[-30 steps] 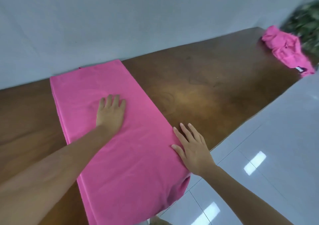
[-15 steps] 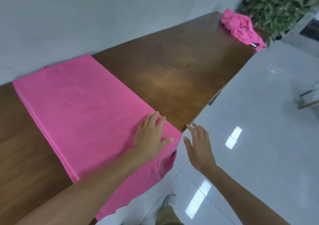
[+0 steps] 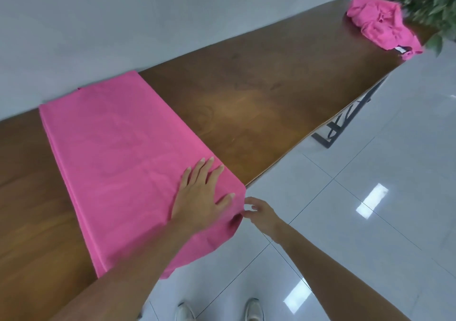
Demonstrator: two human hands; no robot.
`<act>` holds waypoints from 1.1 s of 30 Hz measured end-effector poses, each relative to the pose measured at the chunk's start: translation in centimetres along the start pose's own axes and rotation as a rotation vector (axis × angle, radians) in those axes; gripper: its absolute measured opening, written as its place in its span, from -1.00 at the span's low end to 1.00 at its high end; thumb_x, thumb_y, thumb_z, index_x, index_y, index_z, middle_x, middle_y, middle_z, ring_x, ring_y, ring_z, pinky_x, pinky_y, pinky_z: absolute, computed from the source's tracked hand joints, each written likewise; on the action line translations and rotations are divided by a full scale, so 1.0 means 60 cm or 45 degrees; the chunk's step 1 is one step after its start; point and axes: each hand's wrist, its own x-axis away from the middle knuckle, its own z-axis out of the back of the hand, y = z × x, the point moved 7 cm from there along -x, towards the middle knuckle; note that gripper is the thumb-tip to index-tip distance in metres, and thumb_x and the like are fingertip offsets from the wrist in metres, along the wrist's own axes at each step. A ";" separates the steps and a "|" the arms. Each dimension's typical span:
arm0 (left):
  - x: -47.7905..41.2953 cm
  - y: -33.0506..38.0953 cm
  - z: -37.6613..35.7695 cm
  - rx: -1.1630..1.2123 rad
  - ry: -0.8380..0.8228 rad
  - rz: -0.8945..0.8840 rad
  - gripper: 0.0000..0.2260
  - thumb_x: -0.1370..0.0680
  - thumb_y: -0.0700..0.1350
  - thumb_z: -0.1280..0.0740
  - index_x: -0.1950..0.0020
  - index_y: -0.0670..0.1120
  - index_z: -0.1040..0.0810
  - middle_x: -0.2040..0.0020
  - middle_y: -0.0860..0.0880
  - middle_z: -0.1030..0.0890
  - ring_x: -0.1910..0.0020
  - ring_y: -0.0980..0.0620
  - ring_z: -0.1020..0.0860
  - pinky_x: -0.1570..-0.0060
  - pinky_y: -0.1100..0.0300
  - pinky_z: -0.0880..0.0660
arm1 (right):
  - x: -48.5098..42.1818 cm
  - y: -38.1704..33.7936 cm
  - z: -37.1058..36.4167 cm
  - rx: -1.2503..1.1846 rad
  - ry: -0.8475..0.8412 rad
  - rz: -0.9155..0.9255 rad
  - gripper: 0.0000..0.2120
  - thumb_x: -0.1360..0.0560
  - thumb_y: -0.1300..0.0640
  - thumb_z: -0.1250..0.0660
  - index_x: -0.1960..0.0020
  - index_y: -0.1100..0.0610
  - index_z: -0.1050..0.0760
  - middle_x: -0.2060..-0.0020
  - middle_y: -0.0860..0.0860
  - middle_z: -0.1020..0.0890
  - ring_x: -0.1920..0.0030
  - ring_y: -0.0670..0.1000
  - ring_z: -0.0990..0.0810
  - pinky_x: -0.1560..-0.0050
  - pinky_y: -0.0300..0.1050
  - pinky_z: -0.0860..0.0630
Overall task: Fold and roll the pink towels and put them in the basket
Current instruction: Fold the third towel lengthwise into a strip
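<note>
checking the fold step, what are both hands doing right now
Left hand: open, pressed flat on the folded pink towel.
Right hand: closed, pinching that towel's hanging corner.

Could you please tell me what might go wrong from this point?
The folded pink towel overhangs the near edge of the brown wooden table; if the flat left hand lifts, it may slide onto the tiled floor. A tug by the right hand, whose fingers are at the hanging corner, could skew the stacked layers.
</note>
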 end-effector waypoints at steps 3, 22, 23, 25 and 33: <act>-0.001 -0.001 0.000 0.006 0.029 0.002 -0.30 -0.58 0.39 0.00 -0.62 0.04 -0.20 -0.65 -0.02 -0.13 -0.64 -0.02 -0.04 -0.59 -0.12 -0.04 | -0.009 0.009 -0.005 0.108 -0.097 -0.014 -0.76 -0.54 0.35 -0.29 -0.11 0.15 -0.64 0.05 -0.19 -0.60 0.06 -0.29 -0.50 0.12 -0.49 -0.35; 0.000 -0.001 0.001 0.013 -0.011 0.077 -0.30 -0.56 0.42 0.00 -0.63 0.11 -0.15 -0.66 0.08 -0.07 -0.64 0.09 0.04 -0.60 0.03 0.11 | -0.015 0.134 0.010 -0.417 -0.119 -0.139 -0.71 -0.45 0.50 -0.17 0.10 0.35 -0.66 0.11 0.21 -0.70 0.13 0.11 -0.66 -0.03 -0.07 -0.67; 0.001 -0.001 0.002 0.013 -0.011 0.078 -0.30 -0.57 0.41 0.00 -0.63 0.10 -0.15 -0.66 0.08 -0.07 -0.64 0.09 0.04 -0.60 0.04 0.11 | -0.012 0.144 0.011 -0.513 -0.144 -0.141 -0.69 -0.45 0.54 -0.17 0.02 0.38 -0.66 0.05 0.25 -0.70 0.08 0.12 -0.67 -0.07 -0.06 -0.66; 0.001 -0.001 0.003 0.012 -0.010 0.078 -0.31 -0.57 0.41 0.00 -0.63 0.10 -0.15 -0.66 0.07 -0.08 -0.64 0.08 0.03 -0.60 0.04 0.12 | -0.007 0.163 0.012 -0.649 -0.197 -0.127 -0.65 -0.47 0.56 -0.20 -0.11 0.37 -0.65 0.00 0.29 -0.69 0.01 0.13 -0.68 -0.12 -0.04 -0.64; 0.001 -0.001 0.002 0.026 -0.013 0.085 -0.31 -0.57 0.42 -0.01 -0.63 0.11 -0.14 -0.66 0.09 -0.07 -0.64 0.10 0.04 -0.61 -0.04 0.05 | -0.004 0.172 0.005 -0.397 -0.152 0.039 -0.78 -0.55 0.48 -0.29 0.09 0.26 -0.65 0.37 0.07 -0.63 0.37 -0.05 -0.56 0.19 -0.18 -0.55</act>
